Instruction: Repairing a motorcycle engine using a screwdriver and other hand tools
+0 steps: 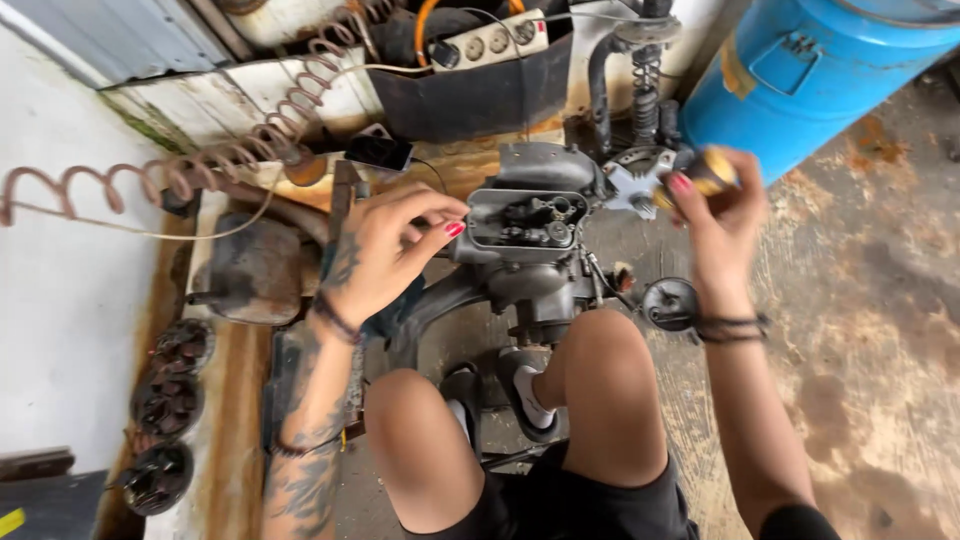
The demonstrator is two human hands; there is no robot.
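One blue drum stands at the far right of the concrete floor, the biggest thing in view. In front of it, between the person's two bare knees, sits one dark engine with its top cover off and the small inner parts showing. One rusty metal ledge runs along the left wall, carrying one rounded dark tank at its far end and three round dishes of small parts in a row toward its near end. One coiled hose stretches above the ledge. One white power strip lies beyond the engine.

The left hand rests against the engine's left edge, fingers loosely curled, gripping nothing visible. The right hand is raised beside the engine's far right corner, fingertips pinched on one small yellow cylindrical part.
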